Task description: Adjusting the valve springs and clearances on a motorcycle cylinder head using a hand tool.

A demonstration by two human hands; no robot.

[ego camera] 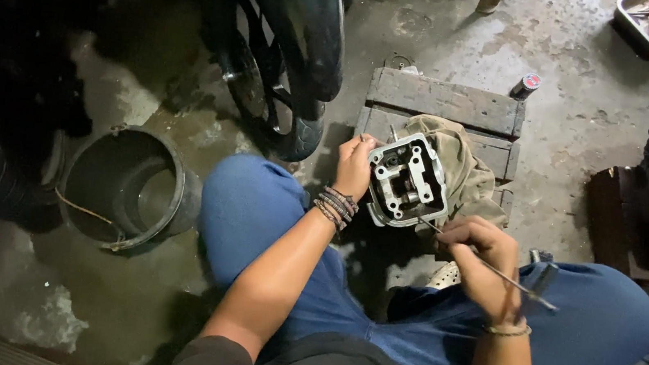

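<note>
A grey metal engine head [407, 180] rests on a khaki rag [466, 171] atop a wooden pallet [446, 102]; the left hand [354, 166] grips its left edge; the right hand [484, 264], just below it, pinches a thin metal rod [487, 267] whose tip touches the head; a black bucket [126, 187] stands well apart at left

Stained concrete floor [575, 89], wooden pallet [446, 102], dark bucket [130, 187], motorcycle wheel [279, 78], dim light

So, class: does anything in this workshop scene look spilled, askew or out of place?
Yes. A small red-topped dark can lies tipped on its side on the stained concrete floor, beside the grey wooden pallet. The grey metal engine part rests tilted on a crumpled khaki cloth.
</note>
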